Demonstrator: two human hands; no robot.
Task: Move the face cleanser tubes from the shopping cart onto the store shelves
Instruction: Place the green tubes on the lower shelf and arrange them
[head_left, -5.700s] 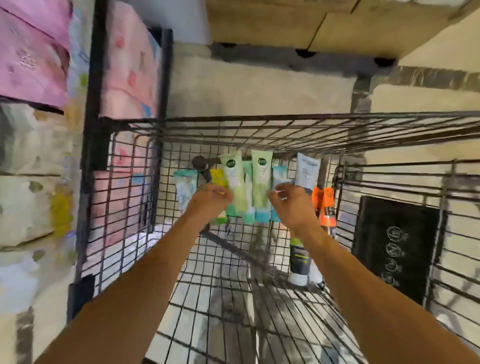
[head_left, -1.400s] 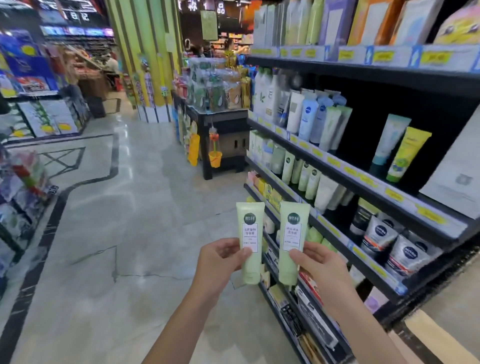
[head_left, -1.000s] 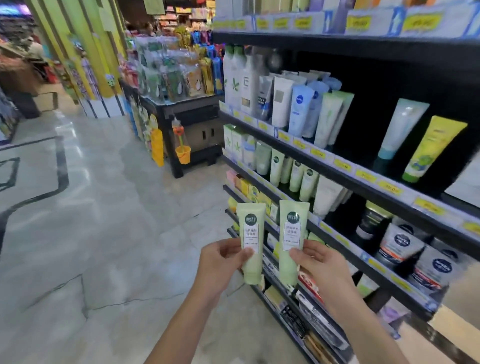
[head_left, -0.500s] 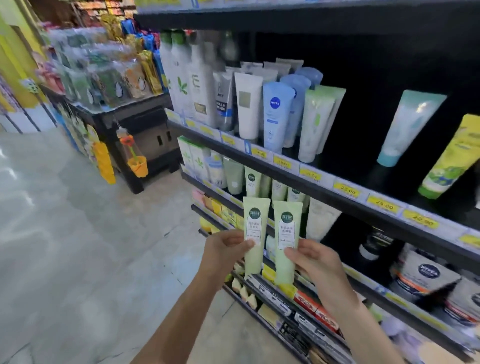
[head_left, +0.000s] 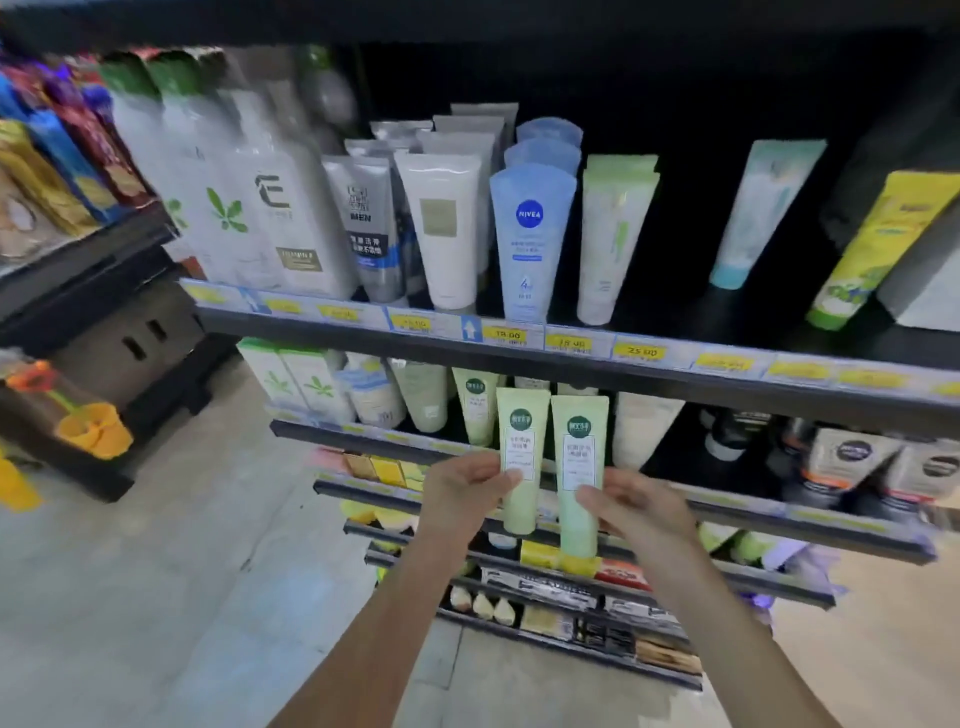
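Observation:
My left hand (head_left: 465, 488) pinches a pale yellow-green cleanser tube (head_left: 521, 452), held upright with its cap down. Beside it, my right hand (head_left: 636, 506) pinches a light green cleanser tube (head_left: 579, 467), also upright. Both tubes hang in front of the second shelf (head_left: 810, 525), close to a matching green tube (head_left: 475, 405) that stands on it. The shopping cart is out of view.
The upper shelf (head_left: 571, 353) carries white bottles, a blue Nivea tube (head_left: 530, 239) and other tubes, with a dark gap to the right of them. Lower shelves hold small boxes. A side display with a yellow cup (head_left: 93, 428) stands at the left on the tiled floor.
I have stepped closer and turned toward the shelves. Both hands with their tubes have come nearer to the second shelf, still held side by side.

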